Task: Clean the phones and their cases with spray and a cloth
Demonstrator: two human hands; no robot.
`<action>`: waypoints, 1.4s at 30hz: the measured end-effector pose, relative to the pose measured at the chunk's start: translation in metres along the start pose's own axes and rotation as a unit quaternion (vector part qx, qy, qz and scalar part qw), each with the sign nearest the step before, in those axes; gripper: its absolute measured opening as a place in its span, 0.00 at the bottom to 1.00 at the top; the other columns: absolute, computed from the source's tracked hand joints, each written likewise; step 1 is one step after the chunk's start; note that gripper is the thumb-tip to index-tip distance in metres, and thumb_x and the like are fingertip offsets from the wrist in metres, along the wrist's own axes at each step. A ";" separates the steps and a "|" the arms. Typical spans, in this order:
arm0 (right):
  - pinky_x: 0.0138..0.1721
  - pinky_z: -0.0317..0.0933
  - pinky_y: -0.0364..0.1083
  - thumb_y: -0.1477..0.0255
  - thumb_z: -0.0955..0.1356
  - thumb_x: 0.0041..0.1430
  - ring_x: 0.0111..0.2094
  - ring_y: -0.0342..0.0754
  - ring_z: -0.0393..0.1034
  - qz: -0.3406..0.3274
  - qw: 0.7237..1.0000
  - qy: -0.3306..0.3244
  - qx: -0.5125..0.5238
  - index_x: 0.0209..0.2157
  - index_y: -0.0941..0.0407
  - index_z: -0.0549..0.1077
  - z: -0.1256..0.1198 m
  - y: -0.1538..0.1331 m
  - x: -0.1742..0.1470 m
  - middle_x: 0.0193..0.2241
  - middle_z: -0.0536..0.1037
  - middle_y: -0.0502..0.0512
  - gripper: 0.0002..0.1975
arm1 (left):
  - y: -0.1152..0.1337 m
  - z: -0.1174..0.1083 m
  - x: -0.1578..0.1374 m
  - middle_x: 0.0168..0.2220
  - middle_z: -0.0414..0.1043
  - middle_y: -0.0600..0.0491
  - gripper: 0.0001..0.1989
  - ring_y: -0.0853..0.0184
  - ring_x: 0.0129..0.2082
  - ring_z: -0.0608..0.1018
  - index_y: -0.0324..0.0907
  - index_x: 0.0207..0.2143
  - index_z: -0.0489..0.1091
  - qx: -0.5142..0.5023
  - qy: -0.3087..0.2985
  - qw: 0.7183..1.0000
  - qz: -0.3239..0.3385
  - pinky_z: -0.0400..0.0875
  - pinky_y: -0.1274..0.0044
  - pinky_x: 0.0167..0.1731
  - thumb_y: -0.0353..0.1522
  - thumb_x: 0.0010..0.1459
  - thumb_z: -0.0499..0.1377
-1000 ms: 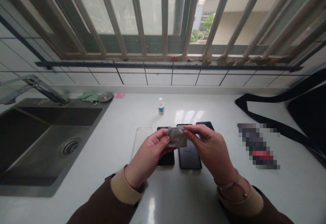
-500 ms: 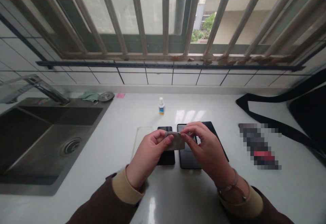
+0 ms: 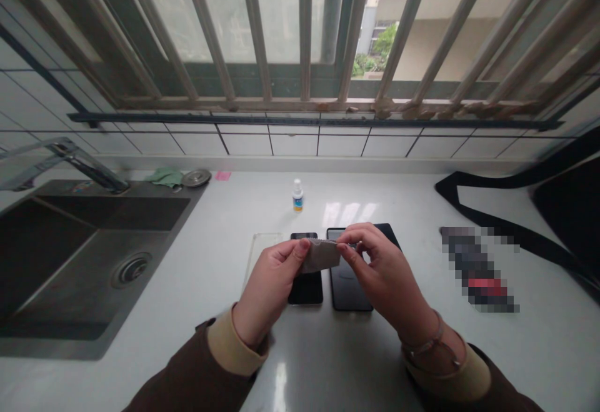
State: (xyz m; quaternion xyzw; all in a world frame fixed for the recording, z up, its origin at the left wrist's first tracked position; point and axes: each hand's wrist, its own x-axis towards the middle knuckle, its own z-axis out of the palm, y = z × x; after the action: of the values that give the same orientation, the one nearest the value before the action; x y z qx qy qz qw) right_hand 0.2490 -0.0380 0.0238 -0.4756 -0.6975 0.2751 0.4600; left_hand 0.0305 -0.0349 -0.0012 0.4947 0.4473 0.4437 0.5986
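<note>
A small folded grey cloth with a zigzag edge is stretched between my two hands above the counter. My left hand pinches its left end between thumb and fingers. At the upper right corner, the fingertips of my right hand close on it. Beneath the cloth lies a black phone, its middle partly covered. To its right is a dark tablet, partly hidden by my right hand. A clear flat case or sheet lies left of the phone, partly behind my left hand.
A small white spray bottle stands behind the phone. The sink and faucet are at left, with a green cloth and a metal drain cover. Black straps and a blurred-out object lie at right.
My left thumb has shifted up and left to the cloth's upper edge, exposing more of the cloth. The cloth's zigzag edge shows more plainly. My right hand has barely moved.
</note>
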 end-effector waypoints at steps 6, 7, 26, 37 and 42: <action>0.43 0.66 0.50 0.71 0.70 0.74 0.43 0.50 0.74 0.024 1.000 -0.015 0.006 0.41 0.51 0.79 0.000 0.000 0.000 0.44 0.80 0.54 0.05 | 0.004 0.001 -0.001 0.35 0.81 0.49 0.25 0.61 0.37 0.77 0.41 0.39 0.82 0.064 0.015 0.998 0.025 0.70 0.73 0.41 0.53 0.71 0.60; 0.43 0.66 0.50 0.71 0.70 0.74 0.43 0.50 0.74 0.027 0.999 -0.017 0.005 0.41 0.51 0.79 0.000 -0.001 0.000 0.44 0.80 0.54 0.05 | 0.004 0.001 -0.001 0.35 0.80 0.50 0.25 0.61 0.37 0.77 0.41 0.39 0.81 0.066 0.014 0.997 0.027 0.70 0.73 0.41 0.53 0.71 0.60; 0.42 0.68 0.52 0.67 0.69 0.74 0.40 0.51 0.74 0.046 0.999 -0.019 0.003 0.43 0.52 0.78 0.002 -0.001 -0.001 0.43 0.82 0.56 0.06 | 0.010 0.006 -0.001 0.36 0.83 0.52 0.14 0.65 0.39 0.81 0.41 0.40 0.82 -0.063 0.032 0.997 0.010 0.72 0.75 0.46 0.43 0.65 0.72; 0.42 0.71 0.53 0.66 0.73 0.71 0.37 0.52 0.77 0.070 0.997 -0.016 0.009 0.42 0.50 0.82 0.001 -0.002 -0.003 0.39 0.85 0.53 0.05 | 0.010 0.010 -0.002 0.40 0.84 0.46 0.18 0.64 0.40 0.82 0.38 0.42 0.82 -0.198 -0.012 0.977 -0.079 0.77 0.74 0.44 0.45 0.63 0.73; 0.42 0.72 0.53 0.67 0.73 0.71 0.38 0.51 0.78 0.056 0.998 -0.007 0.014 0.44 0.49 0.82 0.001 -0.003 -0.004 0.40 0.86 0.52 0.04 | 0.015 0.009 -0.002 0.42 0.84 0.46 0.16 0.65 0.39 0.82 0.37 0.44 0.83 -0.249 -0.019 0.960 -0.128 0.79 0.74 0.42 0.42 0.63 0.73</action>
State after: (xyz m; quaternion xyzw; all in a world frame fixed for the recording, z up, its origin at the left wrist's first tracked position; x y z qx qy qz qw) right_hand 0.2472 -0.0430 0.0242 -0.5057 -0.6687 0.3136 0.4459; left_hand 0.0375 -0.0370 0.0148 0.2772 0.3704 0.4511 0.7632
